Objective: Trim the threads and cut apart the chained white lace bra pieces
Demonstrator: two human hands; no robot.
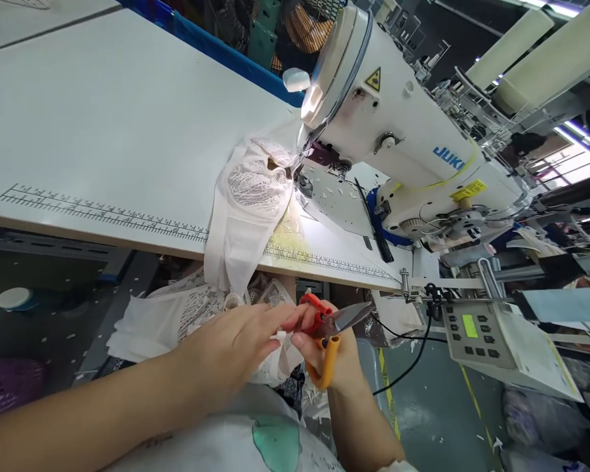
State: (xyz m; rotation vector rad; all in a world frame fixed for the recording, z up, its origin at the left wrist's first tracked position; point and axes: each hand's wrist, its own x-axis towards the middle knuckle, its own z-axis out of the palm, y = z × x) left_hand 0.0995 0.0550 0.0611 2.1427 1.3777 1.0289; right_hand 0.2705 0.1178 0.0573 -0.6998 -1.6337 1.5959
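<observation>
My right hand [337, 364] is closed on a pair of thread snips [332, 328] with red and orange handles, blades pointing right. My left hand [236, 344] pinches a small white piece of fabric [280, 336] against the snips, just below the table's front edge. A white lace garment [248, 203] drapes from under the sewing machine's needle area over the table edge and down into my lap, where more white lace cloth [162, 321] lies.
A white Juki sewing machine [403, 137] stands on the white table [103, 131] with a printed ruler along its edge. A grey control panel [476, 331] hangs at the right. A purple basket [4, 387] sits on the floor at left.
</observation>
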